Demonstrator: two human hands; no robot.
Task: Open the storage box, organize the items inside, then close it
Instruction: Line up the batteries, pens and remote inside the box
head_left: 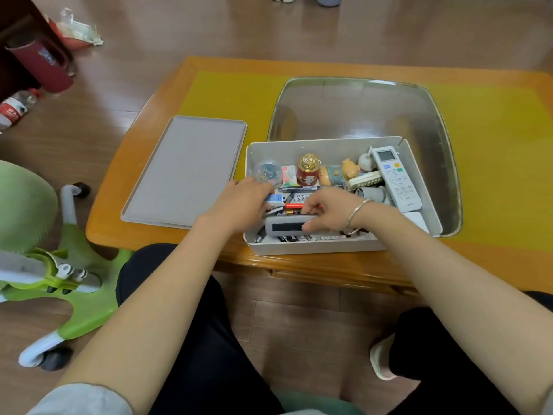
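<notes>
The grey storage box (314,248) stands open near the table's front edge, and its flat lid (185,170) lies to its left. Both hands are inside the box. My left hand (242,202) reaches over pens and small items at the left; its fingertips are hidden, with a small blue-white packet (274,199) at them. My right hand (332,209), with a bracelet on the wrist, grips the top edge of a grey case (284,227) with a dark strip. Further back lie a white remote (395,178), a gold-capped red bottle (308,170), small figurines (348,170) and a clear tub of clips (267,172).
The box sits on an orange wooden table (125,223) with a yellow mat (227,97) and an inset glass panel (359,109). A green child's chair base (68,295) stands on the floor at left. Plastic bottles (15,107) lie on the floor at far left.
</notes>
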